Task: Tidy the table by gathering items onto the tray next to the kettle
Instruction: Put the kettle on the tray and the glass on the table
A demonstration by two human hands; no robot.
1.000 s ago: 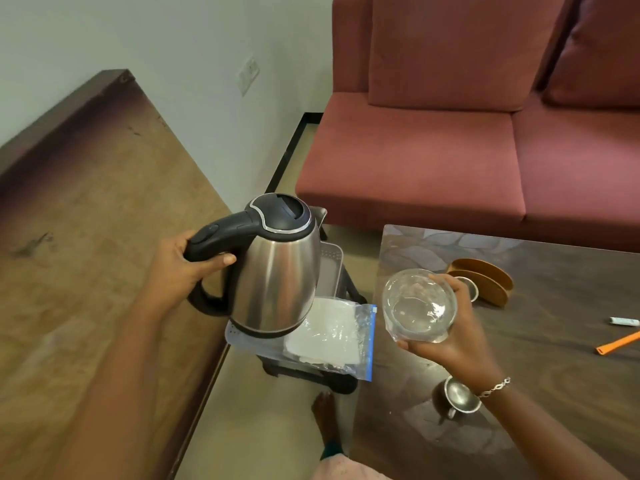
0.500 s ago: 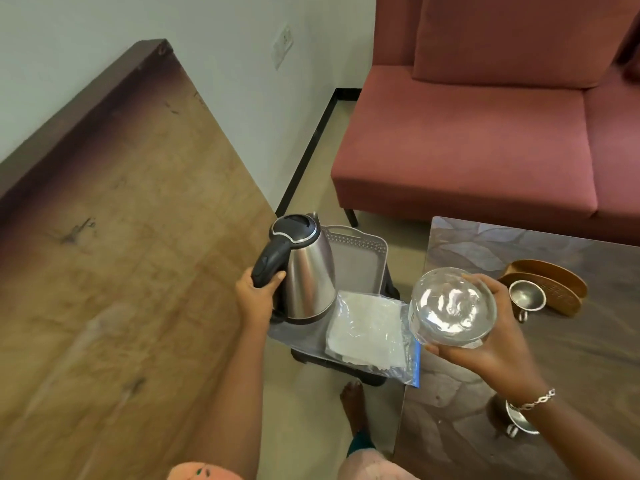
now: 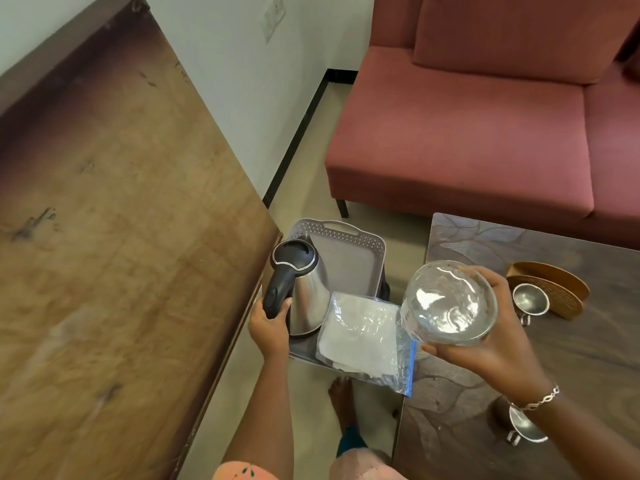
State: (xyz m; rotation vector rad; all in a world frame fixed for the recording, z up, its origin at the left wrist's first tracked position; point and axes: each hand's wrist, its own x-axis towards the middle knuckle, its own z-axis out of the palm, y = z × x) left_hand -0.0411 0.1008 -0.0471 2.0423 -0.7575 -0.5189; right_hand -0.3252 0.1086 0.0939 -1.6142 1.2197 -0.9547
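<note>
Precariously, the right grip [image 3: 498, 348] cups a tilted glass bowl [image 3: 450, 303], the left grip [image 3: 268, 329] clasping the kettle [image 3: 306, 292]; a slip could shatter the bowl.

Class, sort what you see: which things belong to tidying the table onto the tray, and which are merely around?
Job: tray, kettle gripped by left hand, glass bowl held by right hand, plastic bag, far steel cup, near steel cup, wooden holder.
Just around: sofa, wall socket, wooden surface at left.
</note>
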